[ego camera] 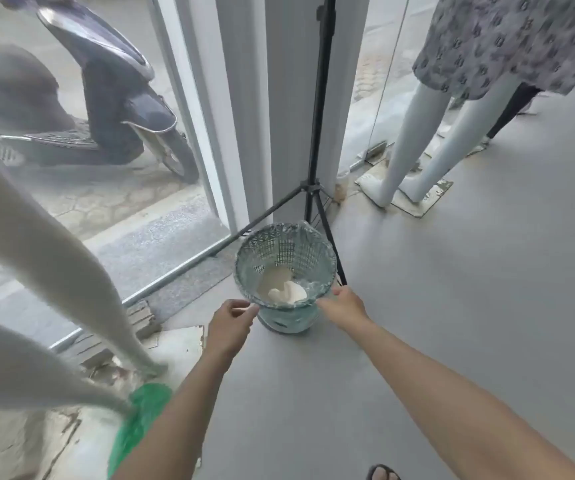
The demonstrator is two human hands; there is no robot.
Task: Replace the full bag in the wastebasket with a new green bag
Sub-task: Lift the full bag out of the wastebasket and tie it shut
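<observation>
A teal lattice wastebasket (281, 247) stands on the grey floor, lined with a clear bag (313, 287) folded over its rim. White crumpled waste (288, 292) lies at the bottom. My left hand (229, 325) reaches the near-left rim, fingers curled close to the bag's edge. My right hand (343, 304) pinches the bag's edge at the near-right rim. A green bag (140, 420) lies on the floor at lower left, partly hidden by my left forearm.
A black tripod (315, 188) stands right behind the basket against a white pillar. Mannequin legs (37, 271) cross the left side; another mannequin (417, 133) in a patterned dress stands at the right back. Glass wall on the left, scooter outside.
</observation>
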